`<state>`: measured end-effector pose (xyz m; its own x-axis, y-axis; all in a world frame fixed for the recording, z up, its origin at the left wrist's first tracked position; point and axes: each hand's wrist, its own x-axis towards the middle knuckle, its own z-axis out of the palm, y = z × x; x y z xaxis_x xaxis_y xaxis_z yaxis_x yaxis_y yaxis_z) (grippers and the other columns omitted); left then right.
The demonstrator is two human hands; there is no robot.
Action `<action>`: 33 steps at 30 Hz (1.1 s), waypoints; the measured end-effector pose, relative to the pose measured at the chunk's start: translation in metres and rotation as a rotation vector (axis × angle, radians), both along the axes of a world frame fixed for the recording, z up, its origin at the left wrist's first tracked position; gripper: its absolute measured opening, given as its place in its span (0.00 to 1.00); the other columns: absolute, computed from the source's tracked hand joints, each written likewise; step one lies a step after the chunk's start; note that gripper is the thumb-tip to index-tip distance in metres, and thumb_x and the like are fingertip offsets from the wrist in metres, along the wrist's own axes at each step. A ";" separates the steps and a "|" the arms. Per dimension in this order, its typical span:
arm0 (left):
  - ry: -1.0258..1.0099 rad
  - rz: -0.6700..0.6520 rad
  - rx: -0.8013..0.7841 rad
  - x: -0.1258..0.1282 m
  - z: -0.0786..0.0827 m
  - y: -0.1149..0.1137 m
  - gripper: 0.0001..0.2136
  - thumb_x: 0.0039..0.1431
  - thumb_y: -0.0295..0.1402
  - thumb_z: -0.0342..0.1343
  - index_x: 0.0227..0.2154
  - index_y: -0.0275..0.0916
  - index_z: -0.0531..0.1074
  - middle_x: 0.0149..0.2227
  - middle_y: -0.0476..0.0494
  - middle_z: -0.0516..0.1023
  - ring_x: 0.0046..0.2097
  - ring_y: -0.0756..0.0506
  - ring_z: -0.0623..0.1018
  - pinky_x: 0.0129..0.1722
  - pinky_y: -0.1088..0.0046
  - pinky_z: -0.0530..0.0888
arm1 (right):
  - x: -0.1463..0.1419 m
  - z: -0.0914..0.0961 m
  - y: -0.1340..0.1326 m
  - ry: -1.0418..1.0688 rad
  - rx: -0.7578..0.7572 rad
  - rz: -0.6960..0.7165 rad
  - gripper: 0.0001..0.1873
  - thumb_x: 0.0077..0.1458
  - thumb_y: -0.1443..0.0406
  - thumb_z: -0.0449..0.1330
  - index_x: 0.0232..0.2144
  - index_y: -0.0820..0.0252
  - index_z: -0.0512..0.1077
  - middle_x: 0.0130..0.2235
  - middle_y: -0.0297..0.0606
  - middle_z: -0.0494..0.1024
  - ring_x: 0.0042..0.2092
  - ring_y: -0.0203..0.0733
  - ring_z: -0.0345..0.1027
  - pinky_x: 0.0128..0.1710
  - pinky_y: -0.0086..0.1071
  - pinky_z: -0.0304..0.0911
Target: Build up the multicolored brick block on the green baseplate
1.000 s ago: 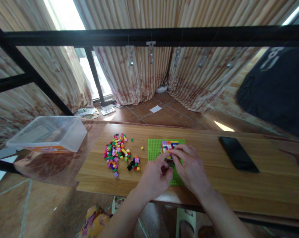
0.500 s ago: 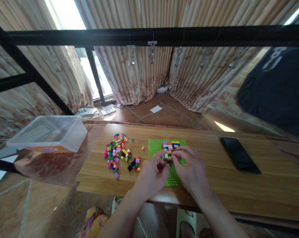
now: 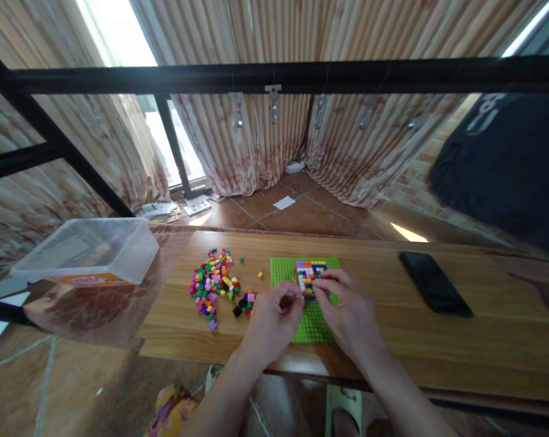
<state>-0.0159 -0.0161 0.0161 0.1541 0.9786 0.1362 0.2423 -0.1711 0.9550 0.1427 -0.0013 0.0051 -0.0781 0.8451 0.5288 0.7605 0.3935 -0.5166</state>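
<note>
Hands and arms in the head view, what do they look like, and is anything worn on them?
The left hand and right hand are bare, without gloves. The left forearm and right forearm show no sleeves along their visible length, and no watch or bracelet at the wrists. I see no cables or bold markings; rings are too small to judge.

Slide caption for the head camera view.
Left hand and right hand at a colorful brick build on a green baseplate, loose bricks nearby.
</note>
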 end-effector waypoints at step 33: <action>0.548 0.087 0.575 0.020 -0.010 0.020 0.07 0.62 0.28 0.54 0.34 0.40 0.77 0.38 0.44 0.77 0.40 0.46 0.72 0.40 0.69 0.71 | 0.009 0.004 0.001 0.467 -0.172 -0.043 0.11 0.57 0.62 0.57 0.36 0.57 0.78 0.41 0.42 0.79 0.42 0.43 0.73 0.41 0.37 0.69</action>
<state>0.0040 0.0040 0.0061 0.2714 0.7895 0.5505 0.6866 -0.5597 0.4640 0.1517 -0.0007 0.0090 0.1709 0.9203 0.3520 0.4466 0.2461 -0.8602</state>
